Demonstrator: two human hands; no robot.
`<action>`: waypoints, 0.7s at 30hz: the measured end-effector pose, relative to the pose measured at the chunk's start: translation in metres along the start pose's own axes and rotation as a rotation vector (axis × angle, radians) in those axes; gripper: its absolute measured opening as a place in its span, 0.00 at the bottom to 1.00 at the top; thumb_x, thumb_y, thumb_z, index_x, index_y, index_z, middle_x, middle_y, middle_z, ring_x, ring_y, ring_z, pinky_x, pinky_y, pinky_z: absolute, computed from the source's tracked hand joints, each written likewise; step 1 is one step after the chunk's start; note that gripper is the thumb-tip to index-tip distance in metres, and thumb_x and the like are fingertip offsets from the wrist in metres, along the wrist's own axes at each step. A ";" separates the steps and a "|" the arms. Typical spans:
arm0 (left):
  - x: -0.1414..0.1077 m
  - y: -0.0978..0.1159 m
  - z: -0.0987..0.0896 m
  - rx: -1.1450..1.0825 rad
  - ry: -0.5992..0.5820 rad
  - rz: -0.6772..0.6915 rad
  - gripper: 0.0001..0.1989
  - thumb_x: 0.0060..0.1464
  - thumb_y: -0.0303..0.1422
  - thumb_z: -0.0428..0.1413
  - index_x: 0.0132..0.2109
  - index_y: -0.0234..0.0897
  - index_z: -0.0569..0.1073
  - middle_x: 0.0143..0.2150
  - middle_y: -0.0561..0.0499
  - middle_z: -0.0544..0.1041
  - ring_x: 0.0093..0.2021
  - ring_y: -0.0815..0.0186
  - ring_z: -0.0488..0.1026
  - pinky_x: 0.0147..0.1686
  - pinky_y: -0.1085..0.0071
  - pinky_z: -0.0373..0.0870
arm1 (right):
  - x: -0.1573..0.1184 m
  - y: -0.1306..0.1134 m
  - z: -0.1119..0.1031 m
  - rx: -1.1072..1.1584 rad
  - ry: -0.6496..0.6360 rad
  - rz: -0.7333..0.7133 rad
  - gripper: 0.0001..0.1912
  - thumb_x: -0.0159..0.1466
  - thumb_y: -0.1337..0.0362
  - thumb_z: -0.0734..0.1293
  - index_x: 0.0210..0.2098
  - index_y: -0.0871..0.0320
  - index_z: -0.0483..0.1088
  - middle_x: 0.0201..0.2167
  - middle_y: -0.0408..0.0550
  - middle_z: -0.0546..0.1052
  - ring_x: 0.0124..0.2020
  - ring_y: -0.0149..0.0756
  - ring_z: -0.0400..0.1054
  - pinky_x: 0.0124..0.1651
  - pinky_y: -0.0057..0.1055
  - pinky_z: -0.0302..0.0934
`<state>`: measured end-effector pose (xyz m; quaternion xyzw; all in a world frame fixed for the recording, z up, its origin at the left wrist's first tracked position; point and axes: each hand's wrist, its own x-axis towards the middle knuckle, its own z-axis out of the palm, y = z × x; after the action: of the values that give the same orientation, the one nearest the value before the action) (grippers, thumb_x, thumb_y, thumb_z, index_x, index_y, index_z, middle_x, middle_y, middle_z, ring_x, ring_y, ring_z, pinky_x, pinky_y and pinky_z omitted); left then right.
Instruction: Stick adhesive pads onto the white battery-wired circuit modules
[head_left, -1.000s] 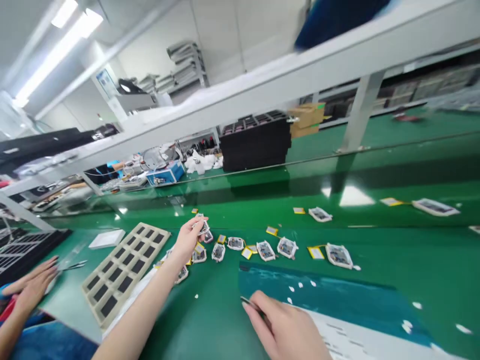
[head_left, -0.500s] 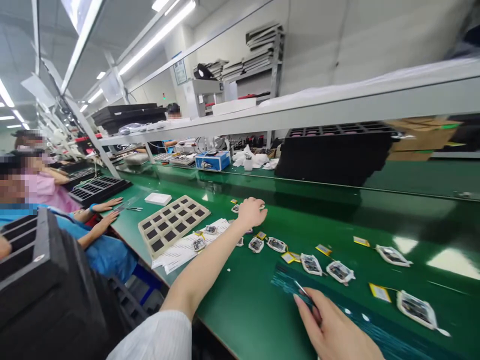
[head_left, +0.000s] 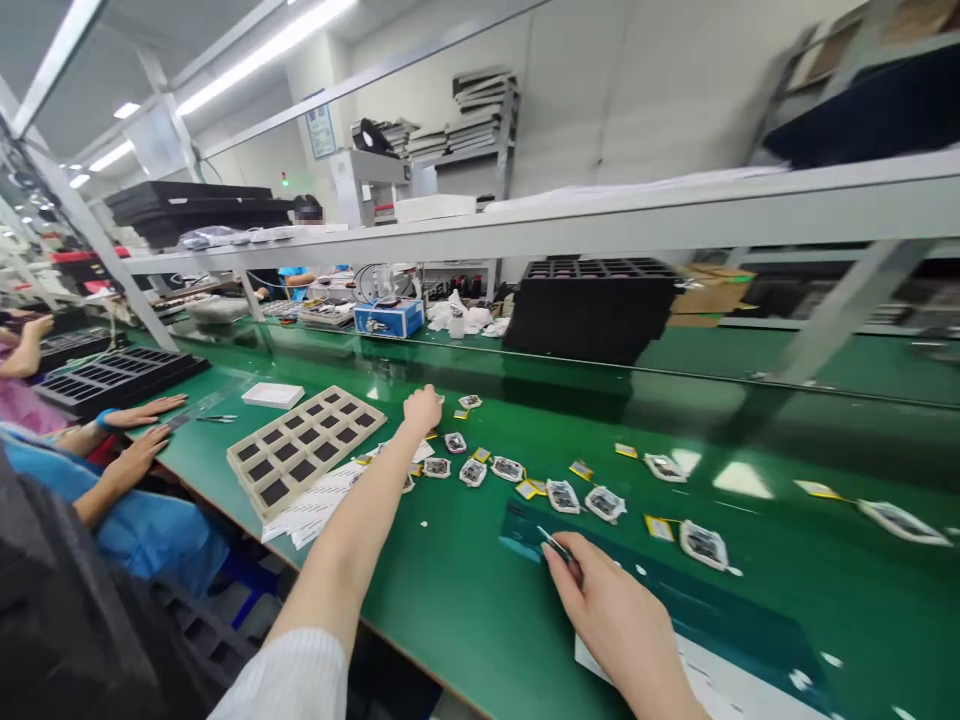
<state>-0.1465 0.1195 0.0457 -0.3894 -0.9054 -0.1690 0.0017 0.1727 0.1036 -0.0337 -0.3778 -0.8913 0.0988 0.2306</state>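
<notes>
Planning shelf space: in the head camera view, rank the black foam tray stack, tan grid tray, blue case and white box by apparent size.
1. Black foam tray stack and tan grid tray: they look about equal, and the tray sits nearer, so I can't rank them.
2. Blue case.
3. White box, only slightly smaller.

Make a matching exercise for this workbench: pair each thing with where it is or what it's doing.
Things:
1 right hand
2 left hand
3 blue case
4 tan tray with dark square pockets

Places and states:
A on the far bench
B beside white papers on the green bench
C pinching tweezers
D reaching out beside small white-wrapped packs

Pairs: 1C, 2D, 3A, 4B
</notes>
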 end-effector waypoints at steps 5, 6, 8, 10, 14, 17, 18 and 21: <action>-0.030 0.001 -0.036 -0.052 0.023 0.127 0.19 0.67 0.39 0.59 0.60 0.35 0.72 0.58 0.43 0.75 0.53 0.56 0.77 0.51 0.53 0.77 | -0.001 0.000 0.001 -0.019 0.141 -0.012 0.14 0.73 0.57 0.57 0.42 0.50 0.74 0.31 0.43 0.82 0.27 0.38 0.77 0.24 0.29 0.58; -0.042 -0.001 -0.041 -0.061 0.011 0.167 0.18 0.67 0.39 0.58 0.59 0.35 0.72 0.57 0.43 0.76 0.52 0.56 0.77 0.51 0.53 0.78 | -0.001 0.000 0.002 -0.017 0.170 -0.024 0.14 0.73 0.58 0.57 0.41 0.50 0.73 0.31 0.43 0.82 0.27 0.38 0.77 0.24 0.29 0.57; -0.071 -0.008 -0.044 -0.076 -0.028 0.254 0.18 0.67 0.39 0.58 0.59 0.35 0.72 0.54 0.44 0.77 0.49 0.58 0.78 0.49 0.55 0.77 | -0.001 0.000 0.004 -0.010 0.205 -0.049 0.13 0.73 0.59 0.57 0.40 0.51 0.73 0.30 0.42 0.82 0.26 0.37 0.77 0.24 0.29 0.56; -0.103 -0.018 -0.039 -0.095 -0.072 0.339 0.19 0.65 0.36 0.59 0.61 0.38 0.71 0.51 0.46 0.80 0.48 0.59 0.78 0.49 0.61 0.76 | -0.001 -0.001 0.005 -0.006 0.214 -0.060 0.12 0.73 0.60 0.58 0.40 0.51 0.72 0.29 0.42 0.81 0.25 0.37 0.76 0.24 0.29 0.56; -0.157 -0.048 -0.010 -0.129 -0.134 0.418 0.16 0.60 0.31 0.58 0.55 0.43 0.76 0.47 0.50 0.82 0.47 0.59 0.80 0.47 0.67 0.75 | 0.001 -0.003 0.008 -0.016 0.216 -0.064 0.10 0.72 0.63 0.59 0.40 0.52 0.72 0.29 0.42 0.80 0.26 0.36 0.76 0.26 0.29 0.57; -0.175 -0.067 0.016 -0.147 -0.090 0.410 0.16 0.58 0.28 0.55 0.52 0.41 0.77 0.50 0.47 0.82 0.51 0.56 0.79 0.50 0.62 0.75 | 0.003 -0.005 0.009 -0.037 0.206 -0.088 0.13 0.73 0.66 0.57 0.38 0.52 0.72 0.31 0.43 0.78 0.27 0.35 0.76 0.28 0.28 0.59; -0.179 -0.072 0.025 -0.150 -0.048 0.394 0.17 0.59 0.28 0.53 0.54 0.40 0.77 0.53 0.44 0.81 0.53 0.54 0.78 0.53 0.59 0.75 | 0.003 -0.005 0.008 -0.047 0.208 -0.093 0.14 0.73 0.66 0.56 0.38 0.52 0.73 0.32 0.43 0.78 0.28 0.34 0.75 0.28 0.27 0.60; -0.187 -0.076 0.054 -0.160 0.101 0.364 0.22 0.63 0.27 0.46 0.60 0.38 0.74 0.61 0.38 0.76 0.61 0.48 0.73 0.58 0.47 0.72 | 0.003 0.006 -0.001 -0.099 0.234 -0.105 0.15 0.74 0.66 0.56 0.40 0.52 0.74 0.35 0.45 0.76 0.29 0.32 0.75 0.31 0.26 0.63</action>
<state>-0.0629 -0.0447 -0.0537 -0.5366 -0.8025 -0.2566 0.0466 0.1749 0.1097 -0.0341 -0.3507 -0.8805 -0.0023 0.3190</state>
